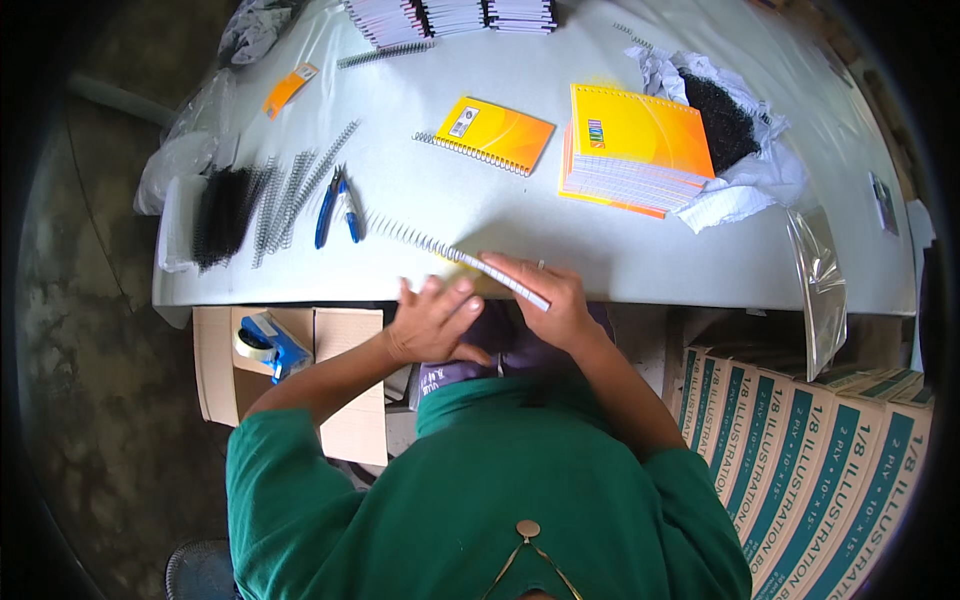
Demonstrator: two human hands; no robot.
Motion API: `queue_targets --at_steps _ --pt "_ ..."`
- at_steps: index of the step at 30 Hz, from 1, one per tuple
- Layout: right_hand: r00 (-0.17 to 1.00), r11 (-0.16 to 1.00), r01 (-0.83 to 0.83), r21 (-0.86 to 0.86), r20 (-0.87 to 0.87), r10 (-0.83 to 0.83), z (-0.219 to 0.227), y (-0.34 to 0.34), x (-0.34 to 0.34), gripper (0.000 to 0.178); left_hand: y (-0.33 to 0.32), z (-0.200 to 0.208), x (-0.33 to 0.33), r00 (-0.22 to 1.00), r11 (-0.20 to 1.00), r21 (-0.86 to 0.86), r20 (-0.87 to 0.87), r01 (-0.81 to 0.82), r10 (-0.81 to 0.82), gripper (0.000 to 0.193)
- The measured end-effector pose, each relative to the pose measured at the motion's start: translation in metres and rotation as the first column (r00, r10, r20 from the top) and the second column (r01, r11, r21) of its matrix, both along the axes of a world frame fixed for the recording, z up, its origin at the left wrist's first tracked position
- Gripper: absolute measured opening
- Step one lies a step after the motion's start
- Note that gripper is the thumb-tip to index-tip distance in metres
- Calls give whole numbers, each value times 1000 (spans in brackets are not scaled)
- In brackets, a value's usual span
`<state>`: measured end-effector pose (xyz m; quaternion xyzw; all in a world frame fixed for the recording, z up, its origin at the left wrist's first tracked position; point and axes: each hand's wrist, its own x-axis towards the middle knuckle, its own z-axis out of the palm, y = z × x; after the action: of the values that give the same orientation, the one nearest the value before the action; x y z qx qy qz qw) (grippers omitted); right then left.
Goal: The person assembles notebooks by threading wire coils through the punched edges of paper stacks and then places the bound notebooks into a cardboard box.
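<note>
My right hand grips a thin notebook, seen edge-on at the table's near edge. A dark spiral coil runs along its bound side and sticks out far to the left. Beside that side, my left hand has its fingers spread and holds nothing; whether it touches the coil I cannot tell. Blue-handled pliers lie left of the coil's free end. Farther off rests a yellow-orange spiral notebook with coil sticking out at its left. Right of it stands a stack of similar notebooks.
Loose coils and a dark coil bundle lie at left. Crumpled paper holds a black coil heap. Page stacks stand at the back. Below the table are a tape dispenser and cartons.
</note>
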<state>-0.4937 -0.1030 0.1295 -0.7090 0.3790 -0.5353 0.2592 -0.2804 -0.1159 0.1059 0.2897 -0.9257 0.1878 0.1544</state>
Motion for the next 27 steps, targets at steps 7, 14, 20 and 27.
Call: queue_targets --at_steps 7,14,20,27 --pt "1000 999 -16 -41 -3 16 -2 -1 3 46 -22 -17 -9 972 995 -77 -220 66 -81 96" --pt "998 992 -64 -105 4 65 -6 -7 14 60 -52 -38 -26 819 997 -63 -568 52 -78 86" --pt "987 989 -105 103 -107 116 1 -4 17 66 -50 -19 -9 944 992 -121 -320 46 -83 69" --pt "988 956 -141 257 102 118 4 -9 9 65 -15 37 -44 902 963 118 -391 244 -181 71"
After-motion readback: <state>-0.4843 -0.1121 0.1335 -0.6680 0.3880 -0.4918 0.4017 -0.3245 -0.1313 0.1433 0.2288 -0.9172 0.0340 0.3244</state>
